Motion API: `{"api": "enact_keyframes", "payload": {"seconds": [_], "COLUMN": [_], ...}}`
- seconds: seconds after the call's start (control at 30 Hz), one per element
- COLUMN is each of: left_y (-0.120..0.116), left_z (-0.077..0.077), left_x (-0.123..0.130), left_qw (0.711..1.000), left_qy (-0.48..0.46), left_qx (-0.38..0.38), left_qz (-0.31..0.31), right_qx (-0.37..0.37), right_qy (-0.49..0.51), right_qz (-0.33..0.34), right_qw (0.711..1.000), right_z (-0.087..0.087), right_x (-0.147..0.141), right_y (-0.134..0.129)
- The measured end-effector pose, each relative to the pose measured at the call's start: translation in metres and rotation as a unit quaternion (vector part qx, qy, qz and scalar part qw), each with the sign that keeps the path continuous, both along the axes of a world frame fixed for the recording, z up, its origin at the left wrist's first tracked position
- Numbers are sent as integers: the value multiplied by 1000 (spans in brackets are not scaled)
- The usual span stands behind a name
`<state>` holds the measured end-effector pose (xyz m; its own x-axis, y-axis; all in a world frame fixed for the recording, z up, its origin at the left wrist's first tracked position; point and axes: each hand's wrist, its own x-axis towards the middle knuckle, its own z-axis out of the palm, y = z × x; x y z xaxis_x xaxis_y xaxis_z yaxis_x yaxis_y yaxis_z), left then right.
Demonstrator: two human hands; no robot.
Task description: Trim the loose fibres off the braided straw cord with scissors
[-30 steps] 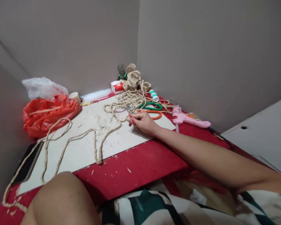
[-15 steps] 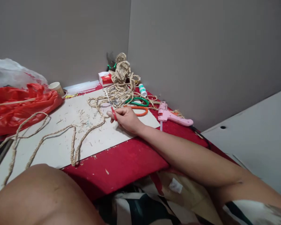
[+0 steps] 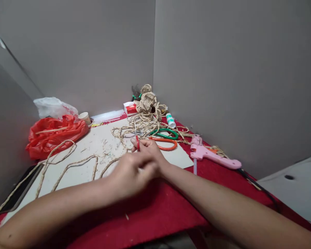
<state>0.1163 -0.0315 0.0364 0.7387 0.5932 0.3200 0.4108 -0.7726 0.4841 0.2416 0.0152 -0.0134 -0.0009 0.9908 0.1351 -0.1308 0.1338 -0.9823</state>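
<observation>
Small scissors with a red handle (image 3: 138, 143) and a thin metal blade pointing away are gripped in my right hand (image 3: 155, 152), just above the white board (image 3: 182, 159). My left hand (image 3: 132, 171) is closed in front of my right hand and wrist, partly covering them. Its fingers curl inward, and whatever they hold is hidden. Beyond both hands, braided straw rope (image 3: 146, 103) is heaped in a tangle. A length of it (image 3: 79, 160) runs loosely leftward over the board. Large shears with one green handle (image 3: 168, 130) and one orange handle (image 3: 168, 148) lie beside my right hand.
A pink glue gun (image 3: 209, 155) rests on the red tablecloth (image 3: 160, 214) at right, its black cord trailing off. At left are a red plastic bag (image 3: 54, 135) and a paper cup (image 3: 84, 117). A white-green bottle (image 3: 170, 120) and red-white box (image 3: 130, 108) stand at the back, near grey walls.
My left hand has come up from the lower left, off my leg's side, to my right hand. The view has tilted up and turned left. The scissors stay in my right hand.
</observation>
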Motion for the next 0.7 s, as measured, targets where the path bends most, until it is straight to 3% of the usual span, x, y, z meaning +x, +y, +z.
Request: {"api": "enact_keyframes", "payload": {"seconds": [0.07, 0.13, 0.23, 0.33, 0.53, 0.7], "left_y": [30, 54, 73, 77, 70, 53], "left_z": [-2, -12, -33, -41, -22, -7], "left_x": [-18, -38, -58, -60, -65, -74], "left_qw": [989, 970, 969, 973, 960, 939], "left_qy": [4, 51, 52, 10, -137, -200], "left_qx": [7, -2, -51, -86, -166, -226], "left_qz": [145, 236, 234, 212, 179, 165], "right_qx": [11, 11, 3, -12, -103, -173], "right_qy": [5, 8, 11, 13, 40, 113], "right_qz": [-13, -24, -28, -20, 13, 51], "right_qw": [1000, 1000, 1000, 1000, 994, 977], "right_z": [-1, -1, 0, 2, 11, 26], "right_x": [0, -1, -5, -6, -9, -36], "right_y": [2, 3, 2, -1, -4, 0]}}
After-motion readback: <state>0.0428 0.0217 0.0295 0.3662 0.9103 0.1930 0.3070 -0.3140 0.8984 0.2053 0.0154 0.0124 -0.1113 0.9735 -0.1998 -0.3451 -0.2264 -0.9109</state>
